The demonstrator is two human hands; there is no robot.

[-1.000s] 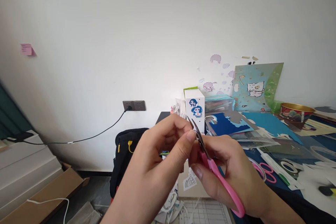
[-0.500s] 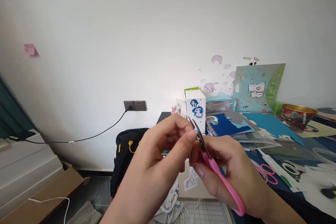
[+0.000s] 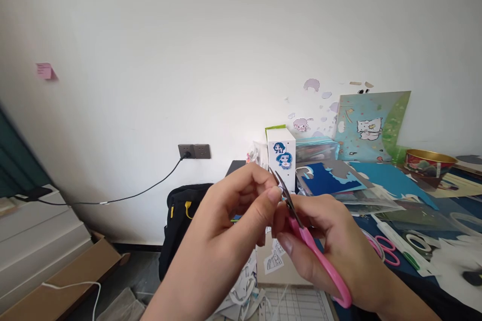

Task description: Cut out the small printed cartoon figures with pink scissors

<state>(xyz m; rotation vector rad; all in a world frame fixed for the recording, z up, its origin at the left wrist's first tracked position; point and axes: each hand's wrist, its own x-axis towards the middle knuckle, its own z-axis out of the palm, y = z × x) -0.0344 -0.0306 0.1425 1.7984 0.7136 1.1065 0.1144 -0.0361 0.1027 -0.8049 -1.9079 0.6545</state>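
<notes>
Little shift vs 1 s ago: our view swung slightly L. Our L hand [image 3: 220,220] pinches tiny pale piece [image 3: 280,189], mostly hidden; R hand [image 3: 337,230] grips pink-handled metal scissors [image 3: 314,245], blades parted beside L fingertips. Piece prob. limp paper, tearable; scissors prob. light, stiff: hold behind blades.

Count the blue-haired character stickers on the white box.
2. The upper sticker is near the top of the front of the white box; the lower sticker is just below it, slightly to the right. Others may be hidden on its unseen sides.
</notes>
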